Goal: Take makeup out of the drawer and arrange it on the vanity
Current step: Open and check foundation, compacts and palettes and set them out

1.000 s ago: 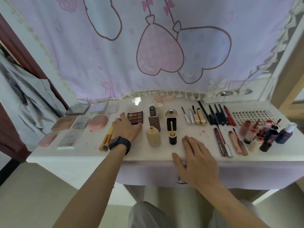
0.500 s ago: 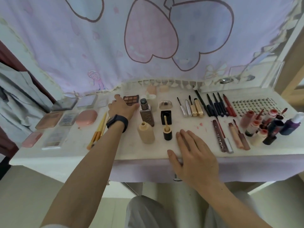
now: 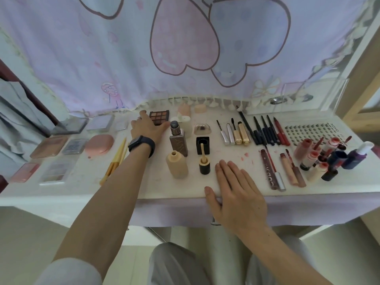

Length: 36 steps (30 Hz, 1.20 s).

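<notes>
L hand (image 3: 147,128), fingers loosely straight, touches near-left corner of palette (image 3: 161,116) just beyond its knuckles; R hand (image 3: 236,194) lies flat, palm down, on vanity (image 3: 164,188) front edge; vs. 1 s ago, L hand + palette are farther back, nearer curtain (image 3: 102,58).

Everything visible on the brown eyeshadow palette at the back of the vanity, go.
The eyeshadow palette is a flat, dark-framed rectangle with a grid of brown and tan pans, no lid in sight. It lies face up at the back of the vanity, near the curtain fringe. The left hand covers its near left corner, thumb along the near edge.
</notes>
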Each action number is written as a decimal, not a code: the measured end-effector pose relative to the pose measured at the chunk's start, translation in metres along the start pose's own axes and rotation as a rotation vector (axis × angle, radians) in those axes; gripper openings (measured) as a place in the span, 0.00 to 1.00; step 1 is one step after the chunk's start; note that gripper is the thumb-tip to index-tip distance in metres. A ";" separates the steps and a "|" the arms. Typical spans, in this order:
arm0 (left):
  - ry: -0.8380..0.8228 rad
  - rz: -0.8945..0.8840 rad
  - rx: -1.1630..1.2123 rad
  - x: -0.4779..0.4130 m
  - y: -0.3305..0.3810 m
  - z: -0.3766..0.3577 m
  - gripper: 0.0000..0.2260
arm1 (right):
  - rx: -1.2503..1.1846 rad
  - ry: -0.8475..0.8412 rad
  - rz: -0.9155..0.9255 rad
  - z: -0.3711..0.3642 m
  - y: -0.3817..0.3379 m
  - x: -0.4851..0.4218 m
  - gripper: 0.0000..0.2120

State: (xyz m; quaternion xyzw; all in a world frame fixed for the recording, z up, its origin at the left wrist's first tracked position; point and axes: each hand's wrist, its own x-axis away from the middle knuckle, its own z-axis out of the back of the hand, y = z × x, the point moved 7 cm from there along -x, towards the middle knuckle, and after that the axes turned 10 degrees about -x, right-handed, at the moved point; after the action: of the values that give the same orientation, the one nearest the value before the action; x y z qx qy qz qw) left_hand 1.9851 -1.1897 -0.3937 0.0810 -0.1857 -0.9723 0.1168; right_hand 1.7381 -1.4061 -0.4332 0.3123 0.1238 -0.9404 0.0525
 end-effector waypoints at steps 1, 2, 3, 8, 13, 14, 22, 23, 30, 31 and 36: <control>-0.022 -0.017 0.007 0.002 -0.001 0.000 0.36 | 0.000 -0.009 -0.002 0.000 0.000 0.000 0.29; -0.035 -0.041 0.017 0.004 -0.001 0.002 0.35 | 0.001 -0.016 -0.005 -0.001 0.001 0.001 0.29; -0.033 -0.069 0.029 0.007 -0.004 0.007 0.33 | 0.002 -0.019 -0.008 0.000 0.001 0.001 0.29; 0.116 -0.183 0.059 0.033 -0.040 0.066 0.20 | 0.018 -0.058 -0.019 0.002 -0.001 -0.001 0.30; 0.295 0.031 -0.059 0.068 -0.121 0.114 0.22 | 0.035 -0.085 -0.027 0.002 -0.001 -0.003 0.29; 0.278 0.102 -0.112 0.074 -0.139 0.114 0.23 | 0.034 -0.084 -0.031 0.002 0.001 -0.002 0.29; 0.094 0.326 -0.285 0.114 -0.239 0.105 0.22 | -0.001 -0.081 -0.017 0.002 -0.004 0.001 0.30; 0.099 0.328 -0.267 0.117 -0.238 0.107 0.21 | 0.000 -0.081 -0.019 0.002 -0.003 0.001 0.30; 0.086 0.416 -0.092 0.130 -0.240 0.117 0.29 | -0.005 -0.117 -0.033 0.005 -0.002 0.001 0.31; 0.102 0.437 -0.002 0.135 -0.242 0.120 0.31 | -0.010 -0.125 -0.033 0.006 -0.002 0.001 0.31; 0.265 0.444 0.489 0.166 -0.223 0.136 0.27 | -0.090 -0.168 -0.059 0.009 -0.001 0.000 0.32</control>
State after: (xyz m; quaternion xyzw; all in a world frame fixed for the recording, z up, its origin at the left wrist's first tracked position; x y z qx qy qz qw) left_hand 1.7545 -0.9848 -0.3724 0.1895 -0.4091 -0.8312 0.3254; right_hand 1.7324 -1.4076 -0.4258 0.2260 0.1701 -0.9579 0.0490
